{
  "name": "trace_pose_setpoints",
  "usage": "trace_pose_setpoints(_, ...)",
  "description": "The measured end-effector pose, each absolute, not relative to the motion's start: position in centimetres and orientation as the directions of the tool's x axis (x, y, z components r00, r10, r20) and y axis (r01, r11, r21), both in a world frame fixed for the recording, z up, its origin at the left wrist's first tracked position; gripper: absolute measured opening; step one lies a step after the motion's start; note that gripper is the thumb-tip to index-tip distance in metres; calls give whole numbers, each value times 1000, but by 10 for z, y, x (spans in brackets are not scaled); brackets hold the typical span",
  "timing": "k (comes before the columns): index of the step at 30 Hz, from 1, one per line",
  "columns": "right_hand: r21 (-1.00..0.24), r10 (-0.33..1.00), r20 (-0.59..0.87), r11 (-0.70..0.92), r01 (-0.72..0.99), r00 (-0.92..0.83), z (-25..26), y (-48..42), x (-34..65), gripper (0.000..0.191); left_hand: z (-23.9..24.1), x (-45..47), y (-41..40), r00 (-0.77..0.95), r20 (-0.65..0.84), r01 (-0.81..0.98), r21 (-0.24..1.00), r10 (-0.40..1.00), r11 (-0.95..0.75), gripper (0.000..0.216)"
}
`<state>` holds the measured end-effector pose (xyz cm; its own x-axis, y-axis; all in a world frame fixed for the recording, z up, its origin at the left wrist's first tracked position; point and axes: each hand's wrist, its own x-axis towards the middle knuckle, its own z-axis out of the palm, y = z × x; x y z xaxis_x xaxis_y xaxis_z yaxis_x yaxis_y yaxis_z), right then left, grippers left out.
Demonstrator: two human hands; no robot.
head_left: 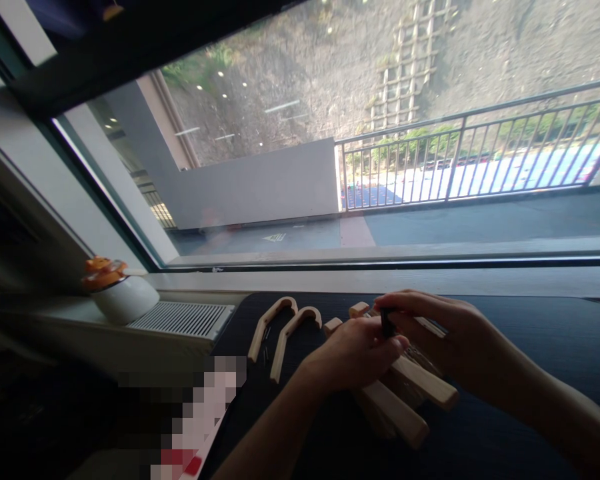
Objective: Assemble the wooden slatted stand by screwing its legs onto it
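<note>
My right hand (443,320) is closed, its fingertips pinching a small black piece (387,323) whose kind I cannot make out. My left hand (347,353) meets it there, fingers curled and thumb against the lower end of that piece; whatever else it grips is hidden. Beneath both hands lie pale wooden bars (425,383) with rounded ends, side by side and slanting toward me. Clear plastic wrapping seems to lie among them. To the left, two hooked wooden pieces (283,343) rest on the dark table (520,347), with a few thin screws or pins (266,350) near them.
A wide window with a pale sill (430,280) runs behind the table. At left, a white rounded object with an orange top (123,293) stands beside a slotted white vent (185,319). Past the glass are a railing (463,160) and a rocky slope.
</note>
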<state>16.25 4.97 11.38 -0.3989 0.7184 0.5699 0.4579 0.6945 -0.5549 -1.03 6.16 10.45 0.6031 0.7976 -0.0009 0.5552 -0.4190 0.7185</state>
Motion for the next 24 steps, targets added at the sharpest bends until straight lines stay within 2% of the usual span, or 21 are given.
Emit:
trace_pose_setpoints(8, -563, 773, 579, 608, 559, -259, 111, 49, 159, 19, 110, -13, 60, 620, -51, 578, 704, 783, -412, 32)
trace_pose_setpoints(15, -528, 697, 602, 714, 461, -390, 111, 50, 162, 19, 104, -14, 62, 616, -4, 543, 727, 788, -421, 35)
trace_pose_setpoints(19, -531, 714, 612, 690, 492, -340, 109, 54, 156, 13, 105, -14, 62, 623, -22, 550, 723, 782, -418, 34)
trace_pose_setpoints(24, -494, 718, 639, 658, 568, -275, 101, 55, 160, 16, 108, -15, 62, 623, -34, 542, 739, 781, -400, 35)
